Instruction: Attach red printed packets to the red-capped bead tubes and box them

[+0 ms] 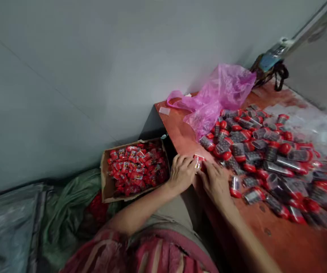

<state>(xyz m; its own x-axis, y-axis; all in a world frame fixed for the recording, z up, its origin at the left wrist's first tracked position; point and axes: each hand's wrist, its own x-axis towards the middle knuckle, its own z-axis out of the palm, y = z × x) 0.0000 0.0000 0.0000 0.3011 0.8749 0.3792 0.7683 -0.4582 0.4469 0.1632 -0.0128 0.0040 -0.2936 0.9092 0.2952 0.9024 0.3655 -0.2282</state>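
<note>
A small red, shiny wrapped piece lies between my two hands at the near left edge of the red tabletop. My left hand has its curled fingertips on the left side of the piece. From the right, my right hand presses thumb and fingers against it. My fingers cover part of the piece, and its exact kind is too small to make out. Close to my right hand is a big heap of clear, dark-looking small containers with red caps. Left of my left hand, an open cardboard box holds many similar red wrapped pieces.
A pink plastic bag lies crumpled on the red table behind the heap. A clear bottle and a dark strap are in the back corner by the wall. Green cloth and a grey plastic-covered bundle sit at lower left.
</note>
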